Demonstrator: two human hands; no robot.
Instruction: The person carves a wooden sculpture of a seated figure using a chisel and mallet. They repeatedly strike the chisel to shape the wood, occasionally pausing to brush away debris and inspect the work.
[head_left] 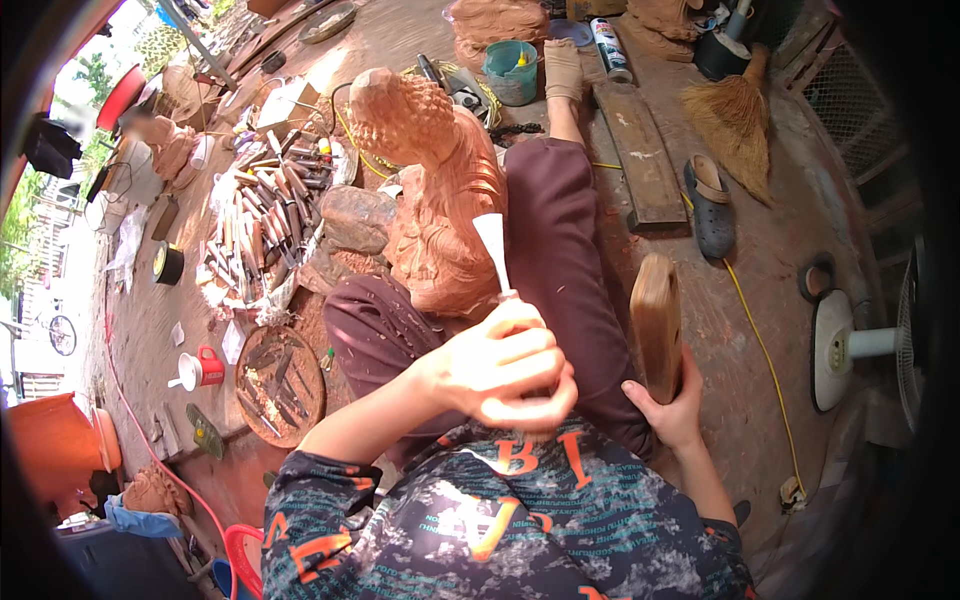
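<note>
A reddish-brown carved wooden figure (440, 220) with a curly-haired head lies between my legs, its head away from me. My left hand (510, 370) is closed in a fist around a chisel (490, 245). The chisel's flared, bright blade points up and away, close beside the figure's body; the fist hides most of its handle. In my right hand (672, 408), lower and to the right, is a thick wooden mallet block (656, 325), held upright with the thumb on its near side. The mallet and the chisel are apart.
To the left, many chisels (265, 215) lie heaped near stones (355, 220). A round tray (312, 355) of tools and a red mug (202, 368) sit nearer. On the right are a plank (640, 155), a clog (710, 215), a broom (730, 120), a yellow cable (762, 345) and a fan (830, 350).
</note>
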